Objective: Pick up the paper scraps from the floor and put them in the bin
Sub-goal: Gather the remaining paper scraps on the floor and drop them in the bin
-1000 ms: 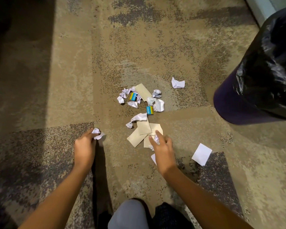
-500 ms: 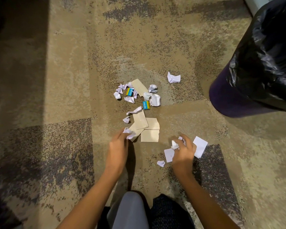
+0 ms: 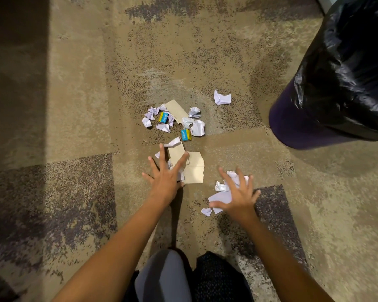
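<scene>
Both hands have just splayed wide, dropping the scraps they pinched a moment ago: left hand (image 3: 165, 178) over the tan cards (image 3: 193, 168), right hand (image 3: 238, 196) over white scraps (image 3: 222, 187), all still floor-side, near the black-lined bin (image 3: 336, 94). Gathering, nothing binned yet.

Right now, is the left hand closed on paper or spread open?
Spread open: the left hand has its fingers splayed over the tan sheets, gripping nothing.

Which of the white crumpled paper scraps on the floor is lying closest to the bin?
The lone crumpled white scrap, lying apart to the right of the main cluster, toward the black-lined bin. The other scraps sit farther left or nearer the hands.
</scene>
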`<state>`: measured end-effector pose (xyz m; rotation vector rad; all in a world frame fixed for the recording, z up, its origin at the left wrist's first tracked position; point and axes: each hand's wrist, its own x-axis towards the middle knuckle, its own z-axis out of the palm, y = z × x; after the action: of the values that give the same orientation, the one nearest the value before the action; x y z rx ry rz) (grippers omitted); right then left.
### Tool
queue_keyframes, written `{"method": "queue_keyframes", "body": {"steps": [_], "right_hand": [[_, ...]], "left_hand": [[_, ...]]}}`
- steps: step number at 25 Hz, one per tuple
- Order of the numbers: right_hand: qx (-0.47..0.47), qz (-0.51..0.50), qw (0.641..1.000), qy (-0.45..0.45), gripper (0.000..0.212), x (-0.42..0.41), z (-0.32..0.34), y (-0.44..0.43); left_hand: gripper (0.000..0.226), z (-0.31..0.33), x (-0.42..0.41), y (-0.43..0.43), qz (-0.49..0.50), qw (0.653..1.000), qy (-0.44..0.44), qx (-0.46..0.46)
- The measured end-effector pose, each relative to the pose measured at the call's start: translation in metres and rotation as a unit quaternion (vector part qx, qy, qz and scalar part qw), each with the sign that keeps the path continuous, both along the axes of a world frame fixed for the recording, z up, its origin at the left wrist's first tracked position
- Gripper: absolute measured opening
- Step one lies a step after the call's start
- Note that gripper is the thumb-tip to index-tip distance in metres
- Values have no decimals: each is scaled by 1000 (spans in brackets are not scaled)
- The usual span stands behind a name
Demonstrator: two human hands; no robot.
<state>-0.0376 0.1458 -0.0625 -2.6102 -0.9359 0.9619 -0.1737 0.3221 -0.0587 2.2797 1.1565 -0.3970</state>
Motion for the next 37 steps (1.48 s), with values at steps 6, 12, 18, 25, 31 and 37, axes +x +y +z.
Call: {"method": "queue_keyframes", "body": {"steps": [6, 12, 18, 25, 31, 37], "right_hand": [[30, 137, 982, -128, 101, -56, 0, -8], [158, 114, 970, -149, 40, -76, -9, -7], [192, 43, 970, -140, 29, -73, -1, 6], [269, -107, 956, -56, 38, -51, 29, 10], [320, -204, 923, -72, 49, -25, 78, 18], [458, -303, 824, -141, 47, 26, 156, 25]], "left_hand": [[85, -12, 2, 8, -21, 998, 15, 52], [77, -9, 5, 5, -43, 996, 29, 69], [68, -2, -1, -8, -204, 965, 69, 148], [47, 15, 17, 5, -226, 958, 85, 155], [17, 57, 28, 3, 78, 982, -166, 38], [34, 143, 80, -19, 214, 924, -294, -117]]}}
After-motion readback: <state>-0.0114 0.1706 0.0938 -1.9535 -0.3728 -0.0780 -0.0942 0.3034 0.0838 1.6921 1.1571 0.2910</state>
